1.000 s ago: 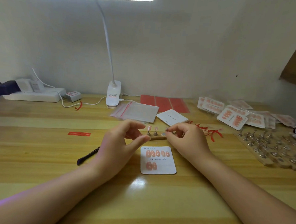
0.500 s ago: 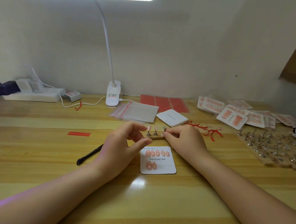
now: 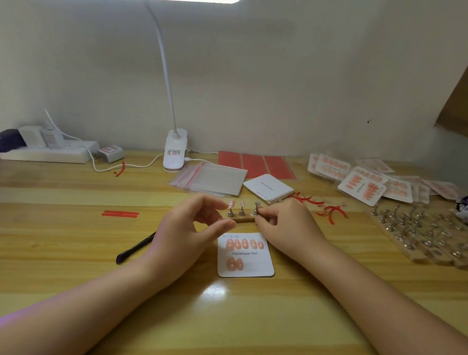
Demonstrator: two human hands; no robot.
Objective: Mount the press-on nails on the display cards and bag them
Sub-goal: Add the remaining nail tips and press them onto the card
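A white display card (image 3: 252,265) printed "Handmade Nail" lies flat on the table and carries several pink nails in two rows. Just behind it is a short wooden holder strip (image 3: 242,219) with three metal stands. The two left stands bear pink nails (image 3: 231,203); the third stand's (image 3: 257,205) top is bare. My left hand (image 3: 189,232) pinches the strip's left end between thumb and index finger. The curled fingertips of my right hand (image 3: 284,226) pinch a small pale nail beside the third stand's base.
A stack of clear zip bags (image 3: 213,179), blank cards (image 3: 267,188) and red adhesive sheets (image 3: 255,165) lie behind. Finished cards (image 3: 362,181) and wooden strips with empty stands (image 3: 427,236) fill the right. A black tool (image 3: 135,249) lies left; a lamp base (image 3: 174,154) and a power strip (image 3: 44,152) stand at the back.
My right hand has come down from the top of the third stand to its base, and that stand's top is now bare. My left hand has stayed at the strip's left end.
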